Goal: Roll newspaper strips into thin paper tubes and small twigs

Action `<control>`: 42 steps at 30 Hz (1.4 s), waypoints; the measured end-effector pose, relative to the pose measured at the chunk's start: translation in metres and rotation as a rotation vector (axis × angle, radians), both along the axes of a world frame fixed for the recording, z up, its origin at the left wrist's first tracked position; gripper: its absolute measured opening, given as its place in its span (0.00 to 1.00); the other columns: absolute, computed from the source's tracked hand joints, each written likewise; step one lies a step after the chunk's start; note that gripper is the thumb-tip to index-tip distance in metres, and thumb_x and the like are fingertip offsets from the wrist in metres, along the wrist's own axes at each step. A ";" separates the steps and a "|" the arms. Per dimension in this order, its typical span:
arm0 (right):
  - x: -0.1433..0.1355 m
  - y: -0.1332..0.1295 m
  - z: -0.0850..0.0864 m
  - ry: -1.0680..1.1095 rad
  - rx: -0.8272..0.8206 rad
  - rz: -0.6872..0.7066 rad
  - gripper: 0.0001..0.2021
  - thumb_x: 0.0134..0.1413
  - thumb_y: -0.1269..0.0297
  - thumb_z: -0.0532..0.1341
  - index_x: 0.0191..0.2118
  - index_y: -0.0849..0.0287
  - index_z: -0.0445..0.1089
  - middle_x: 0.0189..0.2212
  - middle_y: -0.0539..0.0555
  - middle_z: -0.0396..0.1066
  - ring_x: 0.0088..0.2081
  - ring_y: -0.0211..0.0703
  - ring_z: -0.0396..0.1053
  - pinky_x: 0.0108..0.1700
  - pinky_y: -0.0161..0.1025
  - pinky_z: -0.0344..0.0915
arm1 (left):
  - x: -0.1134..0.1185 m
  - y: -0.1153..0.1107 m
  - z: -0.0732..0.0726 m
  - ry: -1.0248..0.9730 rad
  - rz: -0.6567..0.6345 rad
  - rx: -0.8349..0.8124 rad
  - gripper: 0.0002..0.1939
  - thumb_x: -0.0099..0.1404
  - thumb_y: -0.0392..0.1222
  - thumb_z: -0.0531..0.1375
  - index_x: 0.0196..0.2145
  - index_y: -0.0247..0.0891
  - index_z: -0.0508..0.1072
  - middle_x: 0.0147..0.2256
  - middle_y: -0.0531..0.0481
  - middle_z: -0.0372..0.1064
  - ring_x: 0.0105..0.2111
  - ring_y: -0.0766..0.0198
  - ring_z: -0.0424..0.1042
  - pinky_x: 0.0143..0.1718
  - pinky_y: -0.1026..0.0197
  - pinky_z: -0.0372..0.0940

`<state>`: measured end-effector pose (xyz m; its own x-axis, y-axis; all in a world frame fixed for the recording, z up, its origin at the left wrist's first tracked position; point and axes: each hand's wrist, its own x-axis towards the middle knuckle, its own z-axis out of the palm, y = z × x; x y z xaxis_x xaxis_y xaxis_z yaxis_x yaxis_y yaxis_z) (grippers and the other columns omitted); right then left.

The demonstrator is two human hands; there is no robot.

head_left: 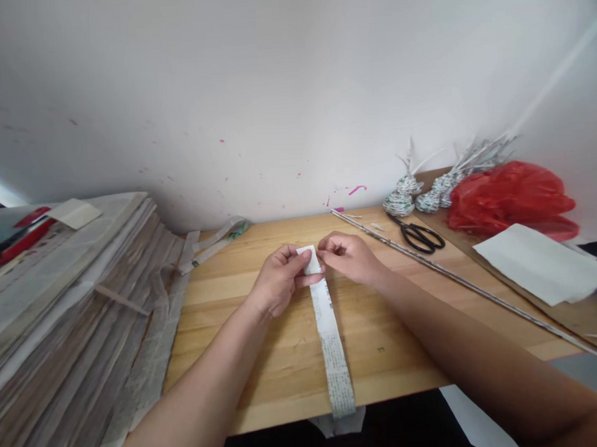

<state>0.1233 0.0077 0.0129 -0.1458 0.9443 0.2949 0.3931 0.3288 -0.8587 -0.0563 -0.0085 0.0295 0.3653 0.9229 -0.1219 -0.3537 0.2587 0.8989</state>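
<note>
A long strip of printed newspaper [336,355] runs from my hands down the wooden table [265,358] and hangs over its front edge. Thumb and fingers of my left hand [277,279] pinch the strip close to its far end, where the paper is mostly white. Just to the right of that end is my right hand [351,257], its fingers curled and pinched together at the strip's edge. What its fingertips hold, if anything, is too small to make out.
Thin rolled-paper sticks [462,281] lie diagonally on the right, near black-handled scissors [422,237]. Behind are woven paper pieces [401,195] and a red plastic bag [515,199]; a white sheet [545,264] lies nearer. A tall newspaper stack [83,315] fills the left, loose strips [214,241] beside it.
</note>
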 end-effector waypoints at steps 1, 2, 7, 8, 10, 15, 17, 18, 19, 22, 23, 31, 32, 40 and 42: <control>0.002 0.000 0.003 -0.031 0.027 -0.012 0.12 0.50 0.59 0.62 0.22 0.60 0.66 0.43 0.59 0.72 0.38 0.42 0.69 0.37 0.38 0.64 | 0.000 0.000 0.000 0.005 0.005 -0.010 0.13 0.56 0.41 0.67 0.34 0.34 0.67 0.31 0.47 0.74 0.32 0.63 0.76 0.32 0.62 0.73; 0.003 -0.001 0.006 -0.053 0.035 -0.017 0.09 0.49 0.60 0.63 0.25 0.61 0.69 0.50 0.60 0.69 0.45 0.45 0.69 0.39 0.39 0.64 | 0.000 0.000 -0.001 0.009 0.013 -0.018 0.13 0.55 0.41 0.67 0.34 0.34 0.68 0.31 0.48 0.74 0.32 0.63 0.76 0.32 0.62 0.73; 0.002 -0.006 0.016 0.062 -0.166 0.072 0.14 0.52 0.57 0.62 0.42 0.59 0.73 0.43 0.59 0.74 0.43 0.45 0.71 0.36 0.37 0.66 | 0.002 0.000 -0.001 0.024 0.024 -0.004 0.15 0.54 0.42 0.68 0.34 0.34 0.68 0.31 0.48 0.73 0.31 0.64 0.76 0.30 0.64 0.73; 0.001 -0.007 0.017 0.113 -0.248 0.094 0.15 0.53 0.54 0.60 0.38 0.61 0.74 0.34 0.57 0.75 0.35 0.42 0.72 0.31 0.36 0.65 | 0.002 -0.001 -0.001 0.032 0.026 0.003 0.15 0.54 0.43 0.68 0.34 0.34 0.68 0.31 0.48 0.74 0.31 0.64 0.76 0.30 0.64 0.72; -0.002 -0.009 0.017 0.198 -0.377 0.121 0.19 0.54 0.49 0.59 0.30 0.63 0.73 0.22 0.53 0.71 0.22 0.36 0.67 0.23 0.33 0.59 | 0.002 -0.002 0.002 0.067 0.045 0.019 0.15 0.53 0.44 0.68 0.33 0.34 0.68 0.31 0.48 0.74 0.31 0.64 0.75 0.31 0.64 0.72; -0.003 -0.011 0.018 0.315 -0.366 0.168 0.18 0.51 0.49 0.62 0.31 0.62 0.75 0.27 0.53 0.71 0.24 0.33 0.63 0.21 0.31 0.53 | 0.000 -0.003 0.005 0.150 0.084 0.075 0.15 0.54 0.46 0.67 0.33 0.34 0.69 0.30 0.48 0.74 0.28 0.66 0.74 0.30 0.64 0.72; -0.003 -0.012 0.020 0.316 -0.354 0.202 0.17 0.50 0.51 0.63 0.32 0.62 0.76 0.27 0.52 0.71 0.25 0.33 0.62 0.22 0.31 0.53 | 0.000 -0.003 0.004 0.163 0.074 0.093 0.15 0.55 0.46 0.67 0.33 0.34 0.69 0.29 0.48 0.74 0.27 0.67 0.73 0.30 0.64 0.71; -0.003 -0.013 0.021 0.313 -0.357 0.219 0.16 0.50 0.51 0.63 0.33 0.62 0.76 0.26 0.52 0.70 0.24 0.33 0.61 0.22 0.32 0.52 | 0.000 -0.003 0.004 0.169 0.074 0.099 0.15 0.54 0.47 0.67 0.32 0.34 0.69 0.28 0.48 0.74 0.27 0.66 0.73 0.29 0.64 0.71; -0.003 -0.013 0.022 0.315 -0.361 0.229 0.16 0.50 0.52 0.64 0.34 0.62 0.77 0.25 0.51 0.70 0.24 0.33 0.60 0.23 0.32 0.52 | 0.000 -0.003 0.004 0.177 0.078 0.103 0.15 0.54 0.47 0.67 0.32 0.34 0.69 0.28 0.48 0.74 0.27 0.66 0.73 0.29 0.63 0.71; -0.004 -0.015 0.024 0.316 -0.372 0.222 0.17 0.48 0.53 0.65 0.36 0.62 0.77 0.23 0.51 0.68 0.24 0.33 0.59 0.23 0.33 0.52 | 0.001 -0.003 0.004 0.198 0.092 0.118 0.16 0.53 0.47 0.68 0.31 0.34 0.68 0.27 0.47 0.74 0.27 0.65 0.74 0.29 0.62 0.71; -0.004 -0.015 0.024 0.315 -0.371 0.212 0.16 0.48 0.53 0.65 0.35 0.62 0.77 0.22 0.51 0.68 0.24 0.34 0.59 0.23 0.33 0.52 | 0.001 -0.003 0.004 0.206 0.094 0.126 0.16 0.53 0.47 0.68 0.30 0.35 0.67 0.27 0.47 0.74 0.27 0.65 0.74 0.29 0.62 0.72; -0.005 -0.014 0.021 0.328 -0.357 0.187 0.15 0.47 0.54 0.66 0.32 0.62 0.77 0.20 0.49 0.66 0.23 0.33 0.59 0.23 0.33 0.53 | 0.001 -0.003 0.002 0.256 0.106 0.185 0.16 0.53 0.48 0.67 0.29 0.35 0.66 0.26 0.50 0.72 0.26 0.66 0.72 0.29 0.61 0.72; -0.005 -0.014 0.020 0.331 -0.360 0.186 0.15 0.47 0.54 0.66 0.33 0.62 0.77 0.20 0.49 0.66 0.23 0.33 0.59 0.23 0.33 0.52 | 0.001 -0.003 0.001 0.260 0.110 0.188 0.16 0.53 0.48 0.67 0.29 0.36 0.66 0.26 0.51 0.71 0.26 0.66 0.71 0.29 0.60 0.72; -0.009 -0.014 0.021 0.389 -0.383 0.142 0.13 0.44 0.56 0.67 0.31 0.61 0.78 0.21 0.50 0.68 0.23 0.33 0.59 0.22 0.33 0.51 | 0.001 -0.004 0.001 0.298 0.118 0.235 0.16 0.54 0.49 0.66 0.29 0.36 0.66 0.26 0.52 0.70 0.26 0.66 0.71 0.29 0.60 0.72; -0.009 -0.014 0.021 0.420 -0.400 0.129 0.12 0.44 0.57 0.67 0.30 0.61 0.77 0.21 0.50 0.68 0.23 0.33 0.58 0.22 0.33 0.50 | 0.001 -0.004 0.001 0.296 0.104 0.238 0.15 0.55 0.49 0.65 0.30 0.36 0.66 0.27 0.51 0.71 0.27 0.65 0.71 0.30 0.59 0.72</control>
